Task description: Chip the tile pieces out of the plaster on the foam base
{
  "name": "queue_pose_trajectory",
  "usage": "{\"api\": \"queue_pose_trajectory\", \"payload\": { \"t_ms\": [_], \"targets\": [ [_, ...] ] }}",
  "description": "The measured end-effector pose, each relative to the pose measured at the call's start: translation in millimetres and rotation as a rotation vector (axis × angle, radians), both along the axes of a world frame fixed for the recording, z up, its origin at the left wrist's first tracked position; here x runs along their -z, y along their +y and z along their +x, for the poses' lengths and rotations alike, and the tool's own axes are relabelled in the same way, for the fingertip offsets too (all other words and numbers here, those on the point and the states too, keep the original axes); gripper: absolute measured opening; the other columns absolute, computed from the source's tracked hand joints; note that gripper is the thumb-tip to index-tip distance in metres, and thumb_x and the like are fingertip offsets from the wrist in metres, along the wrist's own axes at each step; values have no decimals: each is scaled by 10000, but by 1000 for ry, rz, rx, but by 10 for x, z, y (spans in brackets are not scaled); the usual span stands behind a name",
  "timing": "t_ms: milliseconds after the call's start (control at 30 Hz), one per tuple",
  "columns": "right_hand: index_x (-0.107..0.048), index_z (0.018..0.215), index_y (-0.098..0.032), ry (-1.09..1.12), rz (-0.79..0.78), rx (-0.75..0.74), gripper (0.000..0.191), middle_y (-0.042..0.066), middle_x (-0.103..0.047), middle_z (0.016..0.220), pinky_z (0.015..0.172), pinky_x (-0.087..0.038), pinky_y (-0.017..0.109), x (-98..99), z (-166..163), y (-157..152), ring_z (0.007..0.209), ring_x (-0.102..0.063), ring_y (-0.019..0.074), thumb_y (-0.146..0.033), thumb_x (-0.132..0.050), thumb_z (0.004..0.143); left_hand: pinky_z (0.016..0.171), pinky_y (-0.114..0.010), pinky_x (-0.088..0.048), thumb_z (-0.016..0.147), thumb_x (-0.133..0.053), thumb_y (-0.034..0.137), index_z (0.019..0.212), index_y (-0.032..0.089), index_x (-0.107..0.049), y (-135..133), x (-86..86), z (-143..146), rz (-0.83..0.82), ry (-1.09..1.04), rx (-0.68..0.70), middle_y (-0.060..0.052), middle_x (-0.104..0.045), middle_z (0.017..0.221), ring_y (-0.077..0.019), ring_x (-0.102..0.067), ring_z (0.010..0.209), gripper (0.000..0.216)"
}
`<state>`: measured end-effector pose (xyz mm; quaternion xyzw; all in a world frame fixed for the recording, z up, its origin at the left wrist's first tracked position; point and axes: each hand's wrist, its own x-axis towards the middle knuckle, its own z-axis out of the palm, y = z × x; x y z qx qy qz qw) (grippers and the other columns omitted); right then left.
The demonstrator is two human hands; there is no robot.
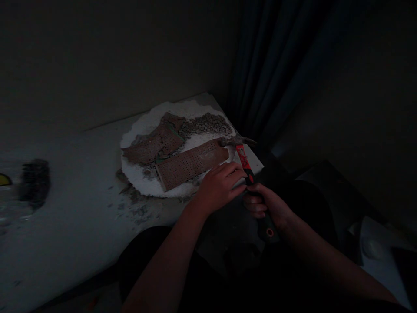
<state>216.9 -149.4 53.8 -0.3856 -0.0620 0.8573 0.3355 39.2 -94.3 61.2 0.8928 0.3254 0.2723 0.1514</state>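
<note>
My right hand (265, 202) is wrapped around the black-and-red handle of a claw hammer (243, 158). The metal head is over the right end of a brown perforated board (192, 163); in the dim light I cannot tell whether it touches. My left hand (221, 184) is at the board's near edge, fingers stretched and apart, tips at or close to the hammer handle. Behind lie broken brown perforated pieces (153, 143) with green edges and a heap of grey crumbled bits (208, 124). All rest on a ragged-edged white sheet (130, 176).
The sheet lies at the corner of a pale table (81, 234), with crumbs (140, 213) along its near side. A clear bag with dark contents (35, 182) is at the left, blurred. Dark curtains (260, 65) hang behind the corner. A white object (374, 248) is at lower right.
</note>
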Motion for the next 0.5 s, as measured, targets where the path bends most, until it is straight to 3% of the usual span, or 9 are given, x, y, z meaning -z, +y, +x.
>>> {"api": "queue_pose_trajectory", "payload": {
  "t_ms": [267, 500],
  "targets": [
    [-398, 717, -214, -27, 18, -9, 293, -136, -273, 485, 335, -160, 143, 17, 8, -3, 384, -127, 20, -300, -676, 734, 889, -341, -493, 902, -565, 319, 1049, 221, -621, 2, -4, 2, 7, 13, -1, -39, -639, 1083, -176, -608, 994, 186],
    [-389, 697, -211, -52, 35, -24, 299, -131, -275, 501, 343, -154, 147, 31, 12, -7, 388, -139, 17, -279, -679, 713, 944, -367, -491, 886, -590, 340, 1169, 233, -584, 1, 18, -3, -39, 22, 18, -48, -626, 1152, -199, -591, 1084, 302]
  ]
}}
